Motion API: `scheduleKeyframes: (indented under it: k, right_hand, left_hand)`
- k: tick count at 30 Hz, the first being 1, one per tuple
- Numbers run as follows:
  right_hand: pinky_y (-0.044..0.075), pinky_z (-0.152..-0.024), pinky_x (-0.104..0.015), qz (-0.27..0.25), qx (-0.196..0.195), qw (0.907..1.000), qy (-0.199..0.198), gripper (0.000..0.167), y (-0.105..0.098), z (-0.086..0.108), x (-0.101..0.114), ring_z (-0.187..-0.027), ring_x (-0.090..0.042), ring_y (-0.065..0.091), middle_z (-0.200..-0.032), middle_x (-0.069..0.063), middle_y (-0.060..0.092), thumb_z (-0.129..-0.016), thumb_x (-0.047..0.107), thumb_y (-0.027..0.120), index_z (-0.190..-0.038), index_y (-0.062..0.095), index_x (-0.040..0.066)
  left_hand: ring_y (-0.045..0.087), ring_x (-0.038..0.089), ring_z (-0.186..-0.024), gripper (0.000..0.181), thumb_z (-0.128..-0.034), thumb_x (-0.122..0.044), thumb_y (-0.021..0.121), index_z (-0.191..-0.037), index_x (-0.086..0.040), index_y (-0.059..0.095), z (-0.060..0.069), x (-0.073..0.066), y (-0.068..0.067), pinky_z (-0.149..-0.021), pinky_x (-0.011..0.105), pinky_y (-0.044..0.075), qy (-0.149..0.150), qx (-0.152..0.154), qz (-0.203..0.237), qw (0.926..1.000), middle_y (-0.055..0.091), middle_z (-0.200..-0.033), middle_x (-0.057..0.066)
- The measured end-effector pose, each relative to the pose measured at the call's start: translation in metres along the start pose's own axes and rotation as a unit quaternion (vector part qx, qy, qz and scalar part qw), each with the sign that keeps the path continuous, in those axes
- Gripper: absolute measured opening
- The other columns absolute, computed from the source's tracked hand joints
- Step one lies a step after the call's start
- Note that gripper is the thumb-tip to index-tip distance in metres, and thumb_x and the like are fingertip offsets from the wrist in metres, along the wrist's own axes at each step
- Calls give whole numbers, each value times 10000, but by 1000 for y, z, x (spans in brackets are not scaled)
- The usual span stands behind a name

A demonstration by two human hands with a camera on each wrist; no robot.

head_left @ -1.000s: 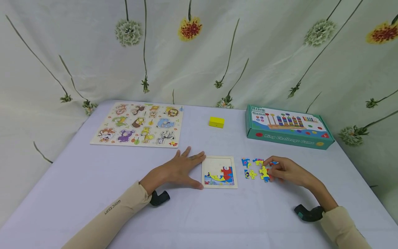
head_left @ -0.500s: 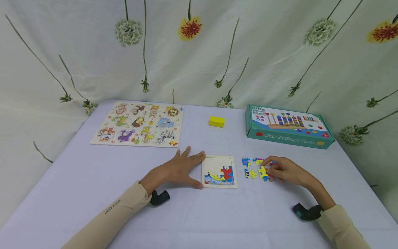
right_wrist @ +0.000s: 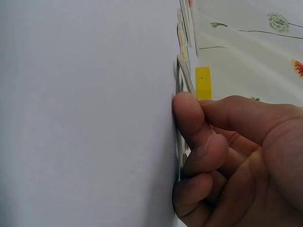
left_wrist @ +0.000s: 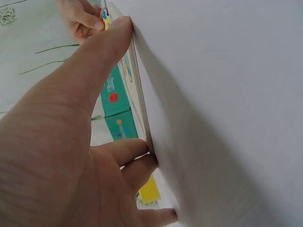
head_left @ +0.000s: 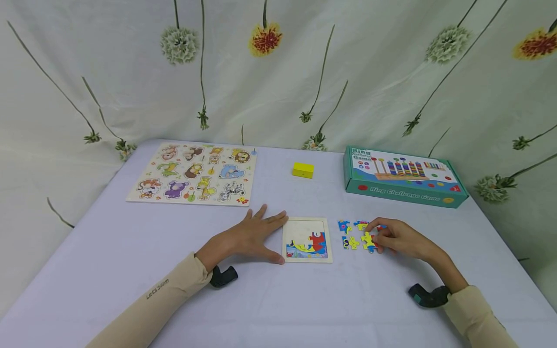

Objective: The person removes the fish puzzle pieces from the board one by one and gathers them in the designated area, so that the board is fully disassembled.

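My left hand (head_left: 250, 240) rests with fingers spread and straight at the left side of a small square wooden puzzle tray (head_left: 305, 226). In the left wrist view its thumb (left_wrist: 116, 40) and fingertips touch the tray's edge (left_wrist: 140, 101). Red, yellow and blue pieces fill the tray's lower part. On the right, my right hand (head_left: 402, 240) pinches a yellow-and-blue jigsaw piece (head_left: 368, 241) between thumb and finger. The right wrist view shows that piece (right_wrist: 187, 75) edge-on and tilted. Loose jigsaw pieces (head_left: 344, 226) lie left of this hand; its fingers partly hide others.
An animal peg puzzle board (head_left: 196, 174) lies at the back left. Behind the tray sits a yellow block (head_left: 303, 170). A green Ring Challenge Game box (head_left: 404, 178) stands at the back right, before a flowered cloth backdrop (head_left: 383, 63).
The right hand and the yellow-and-blue piece have shifted slightly left since one second ago. My left hand and the tray have stayed in place.
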State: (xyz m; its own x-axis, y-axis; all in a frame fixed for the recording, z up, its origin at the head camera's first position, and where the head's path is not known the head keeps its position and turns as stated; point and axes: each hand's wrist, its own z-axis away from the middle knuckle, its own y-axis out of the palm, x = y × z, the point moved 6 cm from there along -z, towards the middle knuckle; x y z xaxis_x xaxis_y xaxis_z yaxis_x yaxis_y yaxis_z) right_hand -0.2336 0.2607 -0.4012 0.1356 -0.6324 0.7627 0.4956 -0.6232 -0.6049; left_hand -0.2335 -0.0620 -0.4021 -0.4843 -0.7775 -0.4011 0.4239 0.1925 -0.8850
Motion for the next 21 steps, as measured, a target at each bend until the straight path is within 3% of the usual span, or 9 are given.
scheduleKeyframes:
  k: [21]
  right_hand:
    - [366, -501, -205, 86, -84, 9999, -20, 286, 0, 0, 1, -520, -142, 438, -675, -48, 595, -948, 134, 588, -1208, 547, 21]
  left_hand:
    - [-40, 356, -1468, 990, -738, -588, 725, -1531, -227, 253, -1, 1, 1, -1151, 583, -18, -38, 42, 10, 10000, 177, -1592, -95]
